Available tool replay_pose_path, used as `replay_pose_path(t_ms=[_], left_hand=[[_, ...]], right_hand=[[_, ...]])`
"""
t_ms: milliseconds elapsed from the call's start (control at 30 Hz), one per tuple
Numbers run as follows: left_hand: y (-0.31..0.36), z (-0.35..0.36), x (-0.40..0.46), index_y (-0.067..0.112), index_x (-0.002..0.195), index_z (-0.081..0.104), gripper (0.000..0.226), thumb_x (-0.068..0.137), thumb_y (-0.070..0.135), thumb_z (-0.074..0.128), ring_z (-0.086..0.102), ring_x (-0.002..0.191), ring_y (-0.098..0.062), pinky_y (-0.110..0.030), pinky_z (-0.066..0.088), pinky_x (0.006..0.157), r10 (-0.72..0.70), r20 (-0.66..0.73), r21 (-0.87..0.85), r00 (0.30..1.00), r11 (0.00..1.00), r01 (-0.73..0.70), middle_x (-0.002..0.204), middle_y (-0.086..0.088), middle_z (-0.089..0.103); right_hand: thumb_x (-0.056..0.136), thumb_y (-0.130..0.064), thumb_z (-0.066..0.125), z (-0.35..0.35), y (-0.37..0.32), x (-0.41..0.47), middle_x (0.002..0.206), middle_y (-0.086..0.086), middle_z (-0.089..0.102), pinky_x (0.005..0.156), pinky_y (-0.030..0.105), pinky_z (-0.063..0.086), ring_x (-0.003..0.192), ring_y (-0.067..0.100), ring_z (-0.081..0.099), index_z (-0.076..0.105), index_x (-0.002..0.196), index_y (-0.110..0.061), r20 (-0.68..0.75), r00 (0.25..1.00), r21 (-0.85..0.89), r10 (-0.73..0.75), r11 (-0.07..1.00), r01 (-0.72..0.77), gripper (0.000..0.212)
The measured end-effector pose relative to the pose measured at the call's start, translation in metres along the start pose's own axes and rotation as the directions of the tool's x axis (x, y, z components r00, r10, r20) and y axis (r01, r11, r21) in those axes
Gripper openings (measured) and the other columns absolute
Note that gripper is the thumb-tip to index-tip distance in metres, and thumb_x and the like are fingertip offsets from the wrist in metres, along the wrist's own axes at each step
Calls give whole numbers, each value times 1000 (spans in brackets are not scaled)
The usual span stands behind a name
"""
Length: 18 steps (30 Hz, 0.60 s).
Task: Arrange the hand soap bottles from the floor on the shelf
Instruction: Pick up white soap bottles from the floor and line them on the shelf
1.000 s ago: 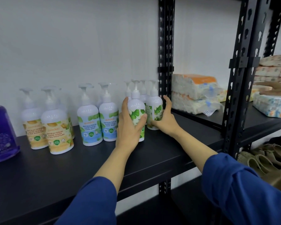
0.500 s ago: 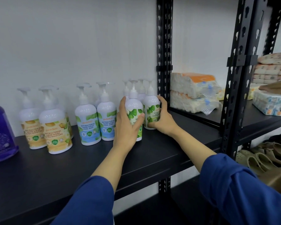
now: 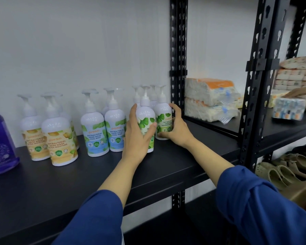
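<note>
Two green-leaf hand wash bottles on the black shelf (image 3: 166, 167), upright, side by side near the black upright post (image 3: 177, 85). Front green bottle (image 3: 146, 124) wrapped by the left hand (image 3: 136, 137), thumb across the label and fingers curled round the far side. Second green bottle (image 3: 163, 121), label reading "maximum", cupped by the right hand (image 3: 177, 129), fingers hooked round its right flank and thumb low at the base. Both held firmly, probably to square the pair up and nudge them into line with the row. Two more green bottles half hidden just behind.

Long axes vertical, bases flat on the shelf, pump heads on top. Nozzle direction hard to read through the cluster of white pumps; labels facing out toward the viewer, likely the reason for the turning grip.

To the left, just beside the left hand, two blue "cool mint" bottles (image 3: 94, 137), then further left the yellow "ultra moisture" bottles (image 3: 60, 144), all upright with labels forward, sorted by colour. At the far left edge, a purple transparent container (image 3: 0, 145).

Beyond the post, stacked tissue packs (image 3: 210, 96) on the neighbouring shelf, another person's hand (image 3: 300, 93) on more packs further right, and beige clogs (image 3: 281, 172) on the level below.
</note>
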State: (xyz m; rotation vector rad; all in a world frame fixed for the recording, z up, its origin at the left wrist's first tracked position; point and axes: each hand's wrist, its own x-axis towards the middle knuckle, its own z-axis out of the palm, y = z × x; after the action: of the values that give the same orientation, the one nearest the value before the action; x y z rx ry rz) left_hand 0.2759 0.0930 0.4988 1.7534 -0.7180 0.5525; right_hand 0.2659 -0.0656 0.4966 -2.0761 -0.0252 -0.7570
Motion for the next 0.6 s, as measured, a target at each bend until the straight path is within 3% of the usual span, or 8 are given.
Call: replay_pose_path(t_ms=[133,300,367,433,533,600], left_hand=[[0,0,0,30,148,15,74,90,31,61,38,114,-6,-25,36,94,3,-2,-6,1000,1000,-3,143,-1,36],[3,-1,-3,31,148,15,74,90,31,61,38,112,-5,-24,33,91,6,8,-4,1000,1000,-6,141,0,37],[4,-1,-3,31,148,15,74,91,31,61,38,111,-5,-25,33,91,6,22,2,1000,1000,-6,139,-1,38],[6,-1,-4,31,148,14,74,91,31,60,36,111,-4,-25,32,92,6,31,32,1000,999,-7,141,-2,36],[9,2,-2,27,149,14,74,91,31,60,38,118,-8,-26,32,95,-5,-3,41,1000,999,5,146,-3,33],[11,7,0,24,149,14,74,91,31,60,39,129,-17,-30,34,103,-22,-41,3,999,1000,22,149,-5,30]], right_hand=[[61,-15,82,1,-1,-1,121,11,53,91,49,51,106,28,57,16,128,-55,2,1000,12,10,1000,-10,102],[72,-21,80,-5,-15,-21,135,14,45,100,45,43,120,29,49,-6,148,-29,11,991,-84,135,987,-133,115],[82,-33,70,-14,-22,-43,142,11,41,101,41,41,126,29,44,3,149,-25,122,976,-321,182,937,-135,95],[92,-50,51,-26,-33,-67,143,7,43,98,40,39,129,28,43,23,147,-27,232,935,-569,268,817,-93,66],[98,-53,31,-36,-41,-98,153,-1,30,110,37,23,141,22,26,37,143,-34,294,922,-657,251,754,4,49],[100,-50,24,-35,-37,-118,154,-4,30,112,33,16,143,18,22,38,142,-36,238,960,-669,149,741,51,46]])
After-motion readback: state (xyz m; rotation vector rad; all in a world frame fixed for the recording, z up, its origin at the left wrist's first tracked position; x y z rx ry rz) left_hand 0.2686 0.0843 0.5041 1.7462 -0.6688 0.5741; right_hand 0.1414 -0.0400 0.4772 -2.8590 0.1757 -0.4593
